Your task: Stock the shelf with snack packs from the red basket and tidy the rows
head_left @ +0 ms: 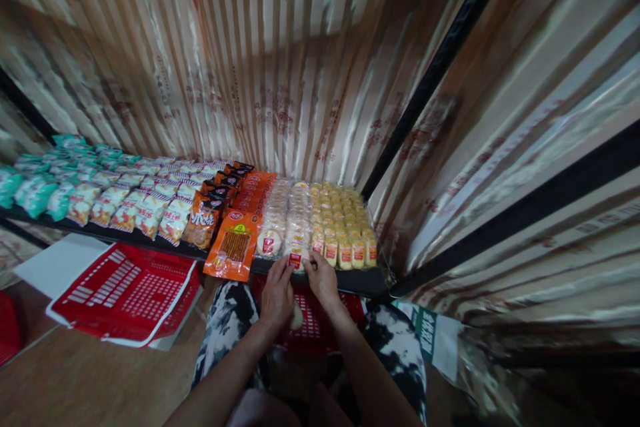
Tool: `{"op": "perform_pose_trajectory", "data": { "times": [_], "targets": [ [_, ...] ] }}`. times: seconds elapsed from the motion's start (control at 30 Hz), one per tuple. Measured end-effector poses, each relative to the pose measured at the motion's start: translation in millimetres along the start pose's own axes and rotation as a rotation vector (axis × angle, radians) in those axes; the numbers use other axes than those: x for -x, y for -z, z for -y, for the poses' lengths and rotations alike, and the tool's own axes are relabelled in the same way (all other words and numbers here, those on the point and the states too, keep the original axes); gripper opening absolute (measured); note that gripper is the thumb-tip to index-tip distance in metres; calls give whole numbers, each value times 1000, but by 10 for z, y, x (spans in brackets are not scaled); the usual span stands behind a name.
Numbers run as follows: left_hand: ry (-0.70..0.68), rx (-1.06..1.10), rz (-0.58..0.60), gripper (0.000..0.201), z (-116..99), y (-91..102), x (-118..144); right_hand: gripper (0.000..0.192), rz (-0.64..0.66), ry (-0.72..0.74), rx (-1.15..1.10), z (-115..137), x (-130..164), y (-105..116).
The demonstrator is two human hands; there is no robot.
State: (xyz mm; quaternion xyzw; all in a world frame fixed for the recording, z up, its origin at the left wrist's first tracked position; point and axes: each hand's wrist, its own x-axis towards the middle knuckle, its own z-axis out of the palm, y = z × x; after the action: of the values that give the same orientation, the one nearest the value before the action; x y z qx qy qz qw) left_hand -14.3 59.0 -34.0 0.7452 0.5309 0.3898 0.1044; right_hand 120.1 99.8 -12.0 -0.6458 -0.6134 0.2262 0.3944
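At seven o'clock from centre, on the shelf (363,282), the left hand (277,295) and right hand (323,283), fingers nearly closed, pinch a red-labelled packet (295,257); overpushing towards twelve could buckle the white row (299,213) behind.

From a camera worn on the person's head, a single wide view looked forward and down past both forearms (233,365), which entered from the bottom edge, toward the left hand (277,292) and right hand (323,280) below the center. The shelf (357,281) ran in from the left edge, close ahead; striped sheeting (290,47) behind it filled the upper frame, and floor (95,387) showed at lower left.
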Motion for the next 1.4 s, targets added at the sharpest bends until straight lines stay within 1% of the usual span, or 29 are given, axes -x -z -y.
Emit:
{"op": "perform_pose_trajectory", "data": {
  "times": [0.23, 0.4, 0.67, 0.93, 1.23, 1.4],
  "targets": [
    [14, -29, 48, 50, 29, -38, 5, 35, -79, 27, 6, -52, 31, -114],
    [19, -29, 92, 50, 37, -42, -5, 38, -134, 60, -25, -81, 95, -156],
    [38, -32, 92, 51, 19, -66, 6, 39, -187, 121, -1, -65, 209, -182],
    [21, -48, 105, 51, 6, -44, -3, 40, -187, 198, 113, -112, 298, -224],
    [-13, -93, 87, 48, 1, -64, 4, 43, -185, 211, 131, -147, 296, -234],
    [-4, -97, 92, 44, 4, -81, 3, 45, -169, 219, 131, -172, 294, -238]
  ]
}}
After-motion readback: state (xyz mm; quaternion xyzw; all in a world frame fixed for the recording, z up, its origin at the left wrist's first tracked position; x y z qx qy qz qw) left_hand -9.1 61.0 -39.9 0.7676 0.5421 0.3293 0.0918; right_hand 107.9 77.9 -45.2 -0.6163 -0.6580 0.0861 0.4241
